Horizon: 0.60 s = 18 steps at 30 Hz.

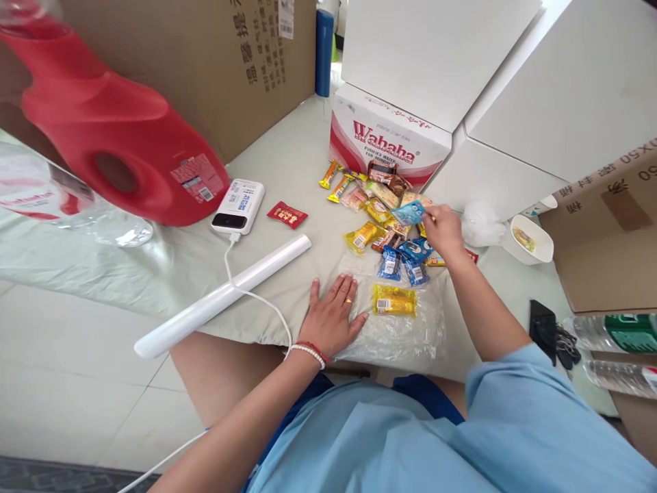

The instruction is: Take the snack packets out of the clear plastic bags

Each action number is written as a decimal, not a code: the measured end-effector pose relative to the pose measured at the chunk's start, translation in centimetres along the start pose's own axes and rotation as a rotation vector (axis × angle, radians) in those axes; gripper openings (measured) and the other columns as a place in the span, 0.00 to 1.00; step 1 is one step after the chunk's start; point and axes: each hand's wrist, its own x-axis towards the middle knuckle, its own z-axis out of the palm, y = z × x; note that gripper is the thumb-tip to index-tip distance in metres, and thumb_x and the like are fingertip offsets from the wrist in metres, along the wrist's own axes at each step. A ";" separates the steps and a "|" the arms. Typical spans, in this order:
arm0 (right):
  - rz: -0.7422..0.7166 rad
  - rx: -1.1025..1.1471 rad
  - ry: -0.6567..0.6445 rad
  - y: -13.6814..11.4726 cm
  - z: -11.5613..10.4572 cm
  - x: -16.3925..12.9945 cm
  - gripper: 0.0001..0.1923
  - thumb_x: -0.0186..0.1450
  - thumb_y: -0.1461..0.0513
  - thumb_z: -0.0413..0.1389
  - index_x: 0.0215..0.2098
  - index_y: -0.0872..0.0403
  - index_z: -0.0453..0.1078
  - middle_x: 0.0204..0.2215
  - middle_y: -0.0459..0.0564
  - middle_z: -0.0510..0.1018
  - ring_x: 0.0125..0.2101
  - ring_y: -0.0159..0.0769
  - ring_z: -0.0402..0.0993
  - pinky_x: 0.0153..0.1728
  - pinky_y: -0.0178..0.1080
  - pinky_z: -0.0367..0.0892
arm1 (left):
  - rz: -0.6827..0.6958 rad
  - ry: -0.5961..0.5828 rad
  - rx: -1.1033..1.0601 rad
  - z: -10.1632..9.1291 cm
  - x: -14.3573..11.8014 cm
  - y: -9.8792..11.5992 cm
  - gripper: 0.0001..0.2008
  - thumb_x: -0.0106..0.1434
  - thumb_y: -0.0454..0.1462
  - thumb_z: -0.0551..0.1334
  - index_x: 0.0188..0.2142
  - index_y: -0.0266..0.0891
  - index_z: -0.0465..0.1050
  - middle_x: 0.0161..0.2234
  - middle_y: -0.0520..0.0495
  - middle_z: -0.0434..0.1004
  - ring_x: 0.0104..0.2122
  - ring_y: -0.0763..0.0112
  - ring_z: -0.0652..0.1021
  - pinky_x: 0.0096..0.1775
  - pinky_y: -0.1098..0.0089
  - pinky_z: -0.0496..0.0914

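My right hand [444,230] pinches a light blue snack packet [409,213] above a pile of wrapped snacks. In that pile are dark blue packets [390,262], a yellow-wrapped snack [361,237] and brown packets [382,170]. My left hand [331,316] lies flat, fingers spread, at the left edge of a clear plastic bag [426,335]. One yellow packet [394,300] rests on the bag, to the right of my left hand. A red packet [287,214] sits apart from the pile, farther left.
A white tube [226,294] and a white power bank [239,205] with a cable lie left. Behind them stands a big red jug [118,130]. A Wahaha carton [387,137] backs the pile. At right are a white bowl [528,239], a plastic bag [481,224] and keys [567,346].
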 end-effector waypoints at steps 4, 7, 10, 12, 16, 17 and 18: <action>0.366 0.726 -0.254 0.9 -2.2 -10.4 0.19 0.58 0.45 0.63 0.32 0.52 0.74 0.22 0.42 0.68 0.19 0.29 0.56 0.21 0.34 0.54 | 0.017 -0.002 0.015 0.2 0.0 -0.1 0.38 0.72 0.56 0.48 0.73 0.38 0.53 0.74 0.38 0.51 0.73 0.49 0.54 0.70 0.36 0.34; 0.542 0.913 -0.391 0.2 -1.0 -16.6 0.19 0.53 0.46 0.67 0.31 0.50 0.74 0.20 0.39 0.65 0.17 0.26 0.49 0.19 0.33 0.49 | 0.027 -0.011 0.045 0.3 0.0 -0.1 0.39 0.71 0.56 0.50 0.74 0.38 0.52 0.74 0.37 0.50 0.73 0.48 0.54 0.69 0.35 0.35; 0.473 0.701 -0.367 -0.1 0.0 -19.4 0.16 0.58 0.46 0.62 0.35 0.49 0.75 0.22 0.42 0.70 0.19 0.32 0.60 0.22 0.35 0.58 | 0.027 -0.013 0.069 0.3 0.0 -0.1 0.38 0.72 0.55 0.50 0.74 0.39 0.51 0.74 0.36 0.50 0.73 0.47 0.55 0.69 0.35 0.37; 0.331 0.407 -0.294 -0.1 -0.5 -19.6 0.15 0.63 0.48 0.60 0.41 0.47 0.76 0.30 0.47 0.76 0.29 0.40 0.72 0.30 0.40 0.68 | 0.033 -0.007 0.076 0.3 0.0 0.0 0.38 0.72 0.55 0.49 0.74 0.39 0.51 0.74 0.36 0.50 0.72 0.48 0.56 0.69 0.36 0.38; -0.095 0.133 -0.392 -1.0 -2.9 -17.7 0.31 0.64 0.52 0.63 0.64 0.45 0.68 0.58 0.55 0.73 0.55 0.48 0.74 0.53 0.47 0.71 | 0.047 -0.001 0.078 0.4 0.0 0.0 0.38 0.72 0.54 0.49 0.74 0.37 0.51 0.74 0.35 0.51 0.72 0.49 0.57 0.69 0.36 0.38; -0.213 0.118 -0.485 -1.5 -3.3 -17.1 0.36 0.63 0.53 0.65 0.68 0.44 0.63 0.63 0.55 0.69 0.59 0.47 0.72 0.56 0.46 0.70 | 0.048 0.000 0.078 0.4 0.0 0.0 0.38 0.72 0.54 0.49 0.74 0.36 0.51 0.74 0.35 0.51 0.72 0.49 0.57 0.69 0.36 0.38; -0.303 0.085 -0.575 -2.1 -3.4 -16.6 0.41 0.62 0.55 0.67 0.70 0.43 0.60 0.67 0.54 0.65 0.60 0.48 0.71 0.57 0.45 0.69 | 0.047 0.000 0.079 0.5 0.0 0.0 0.38 0.72 0.54 0.49 0.74 0.36 0.51 0.74 0.35 0.51 0.72 0.50 0.57 0.69 0.36 0.38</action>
